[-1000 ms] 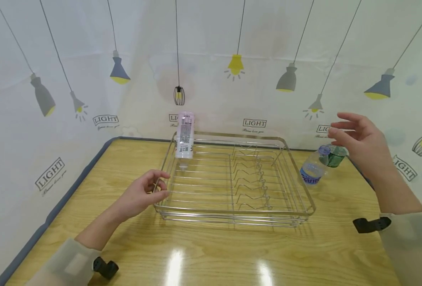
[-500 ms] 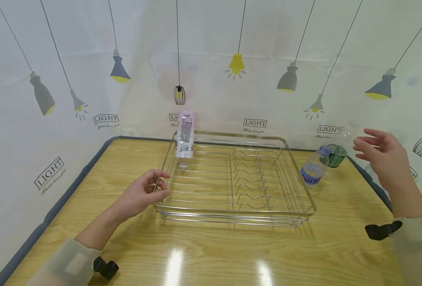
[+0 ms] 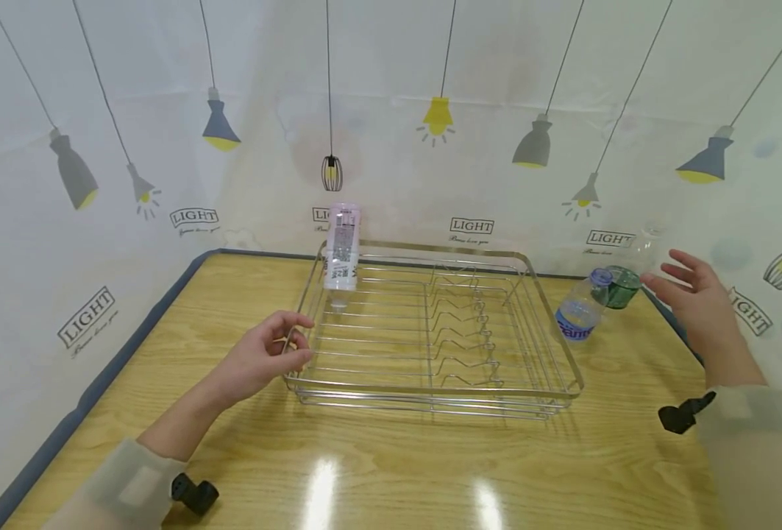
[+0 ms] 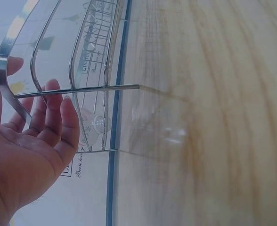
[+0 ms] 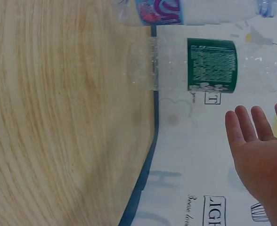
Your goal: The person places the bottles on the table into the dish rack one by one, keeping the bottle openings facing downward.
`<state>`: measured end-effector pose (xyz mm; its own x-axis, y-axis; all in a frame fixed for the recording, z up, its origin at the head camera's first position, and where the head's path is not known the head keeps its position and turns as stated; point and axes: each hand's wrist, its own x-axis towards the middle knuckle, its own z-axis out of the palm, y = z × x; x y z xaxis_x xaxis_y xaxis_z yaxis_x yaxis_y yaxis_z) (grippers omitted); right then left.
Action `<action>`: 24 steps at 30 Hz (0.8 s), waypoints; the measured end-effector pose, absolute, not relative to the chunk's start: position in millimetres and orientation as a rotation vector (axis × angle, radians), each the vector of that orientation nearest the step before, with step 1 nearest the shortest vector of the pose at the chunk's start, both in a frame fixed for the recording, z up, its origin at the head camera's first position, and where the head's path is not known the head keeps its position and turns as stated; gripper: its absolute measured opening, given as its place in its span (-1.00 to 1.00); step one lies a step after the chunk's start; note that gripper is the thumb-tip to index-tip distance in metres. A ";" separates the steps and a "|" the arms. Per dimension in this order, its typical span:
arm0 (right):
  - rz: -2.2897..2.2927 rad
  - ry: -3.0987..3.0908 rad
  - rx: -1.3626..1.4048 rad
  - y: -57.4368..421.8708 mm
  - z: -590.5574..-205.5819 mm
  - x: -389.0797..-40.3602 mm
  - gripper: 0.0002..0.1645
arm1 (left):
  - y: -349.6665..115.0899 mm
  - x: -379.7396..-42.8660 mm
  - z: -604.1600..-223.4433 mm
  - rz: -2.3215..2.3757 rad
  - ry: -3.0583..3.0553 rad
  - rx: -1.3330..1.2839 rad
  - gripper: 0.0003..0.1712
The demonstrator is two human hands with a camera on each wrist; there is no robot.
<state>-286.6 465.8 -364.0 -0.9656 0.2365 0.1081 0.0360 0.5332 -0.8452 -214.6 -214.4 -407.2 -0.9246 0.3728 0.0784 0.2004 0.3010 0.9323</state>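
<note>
My left hand (image 3: 261, 353) is at the left rim of a wire dish rack (image 3: 430, 391), its fingers and thumb loosely curled round the rim. In the left wrist view the rim passes between the thumb and fingers (image 4: 53, 113). A pinkish clear plastic bottle (image 3: 343, 246) leans neck-down inside the rack's back left corner. My right hand (image 3: 698, 302) is beside an upright clear bottle with a green label (image 5: 212, 66), fingers relaxed and holding nothing. In the right wrist view a gap separates most of its fingers from that bottle. Next to it stands a blue-labelled bottle (image 3: 577, 313).
The rack's right part has a row of wavy wire dividers (image 3: 470, 331). Both bottles stand on the wooden table (image 3: 404, 471), right of the rack. Behind is a wall cloth (image 3: 391, 177) printed with lamps, meeting the table's blue-edged back border.
My right hand has moved right and down from above the green-labelled bottle, then slightly back left beside it. The left hand, rack and bottles stay as they were.
</note>
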 end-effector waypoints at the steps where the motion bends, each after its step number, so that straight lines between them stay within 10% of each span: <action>1: 1.404 -2.578 -0.220 466.5 -366.5 -287.5 0.02 | -214.6 -214.4 -407.3 1.690 2.405 0.538 -0.50; 24: 1.521 -2.556 -0.243 454.2 -382.3 -314.4 0.13 | -214.0 -210.7 -404.3 1.743 2.369 0.548 -0.49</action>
<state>-314.4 454.2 -382.3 -0.9744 0.2187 0.0516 0.0589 0.4703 -0.8806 -210.7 -214.0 -404.3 -0.9221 0.3752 0.0944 0.2017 0.2582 0.9448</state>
